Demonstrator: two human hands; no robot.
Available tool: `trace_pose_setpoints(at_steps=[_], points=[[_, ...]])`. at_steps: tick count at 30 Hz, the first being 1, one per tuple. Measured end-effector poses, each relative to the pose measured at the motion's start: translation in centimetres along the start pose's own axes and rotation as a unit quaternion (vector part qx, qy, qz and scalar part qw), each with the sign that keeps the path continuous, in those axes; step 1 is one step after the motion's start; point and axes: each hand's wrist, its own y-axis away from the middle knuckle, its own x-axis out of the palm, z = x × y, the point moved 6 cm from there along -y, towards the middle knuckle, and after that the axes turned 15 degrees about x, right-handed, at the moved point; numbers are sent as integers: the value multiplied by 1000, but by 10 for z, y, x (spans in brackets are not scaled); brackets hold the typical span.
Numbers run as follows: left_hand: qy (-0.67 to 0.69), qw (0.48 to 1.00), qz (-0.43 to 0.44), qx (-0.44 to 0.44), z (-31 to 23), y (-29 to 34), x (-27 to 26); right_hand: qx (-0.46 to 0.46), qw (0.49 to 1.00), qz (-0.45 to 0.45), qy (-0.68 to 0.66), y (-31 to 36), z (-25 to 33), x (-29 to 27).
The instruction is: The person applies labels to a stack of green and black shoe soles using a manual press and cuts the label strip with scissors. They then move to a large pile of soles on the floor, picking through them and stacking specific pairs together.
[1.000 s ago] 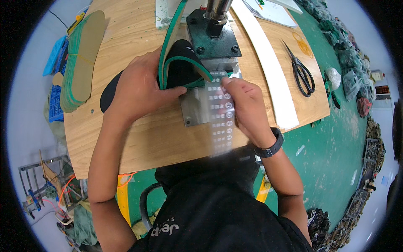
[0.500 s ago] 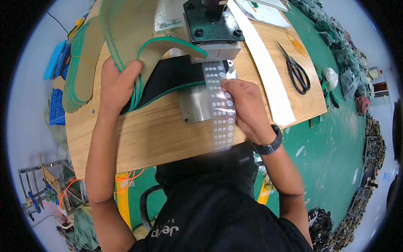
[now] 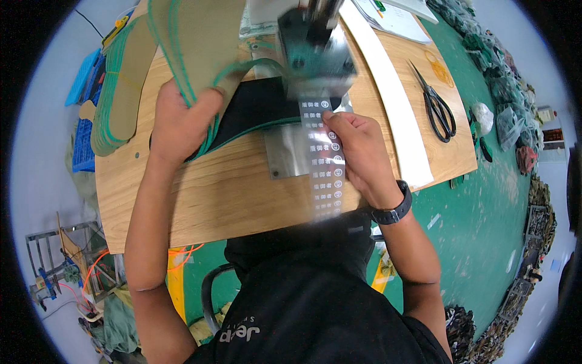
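My left hand (image 3: 185, 121) is closed round several insoles (image 3: 197, 36), tan on one face with green edges. One insole, its black face (image 3: 254, 109) up, reaches right from that hand to under the metal press head (image 3: 318, 60), which is blurred. A clear strip of white printed labels (image 3: 327, 161) runs from beneath the press head toward the table's front edge. My right hand (image 3: 361, 148) pinches the strip's right side between thumb and fingers. Below the insole lies a metal plate (image 3: 285, 161), partly covered. The insole's far end is hidden by the press.
A banded stack of tan insoles (image 3: 127, 91) stands at the left of the wooden table (image 3: 212, 206), near a blue crate (image 3: 83, 142). On the right lie a long white strip (image 3: 394, 103), black-handled scissors (image 3: 438, 112) and yellow bands (image 3: 439, 67). Papers (image 3: 394, 21) are at the back.
The press head has come down toward the black insole and the label strip, and blurs with motion. Both hands keep their holds. The whole view has shifted slightly.
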Motion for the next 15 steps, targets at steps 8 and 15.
trace_pose_setpoints(at_steps=[8, 15], points=[[-199, 963, 178, 22, -10, -3, 30, -32, 999, -11, 2, -4, -2, -1], [-236, 960, 146, 30, -11, 1, 24, -57, 997, -16, -40, 10, -3, -9]])
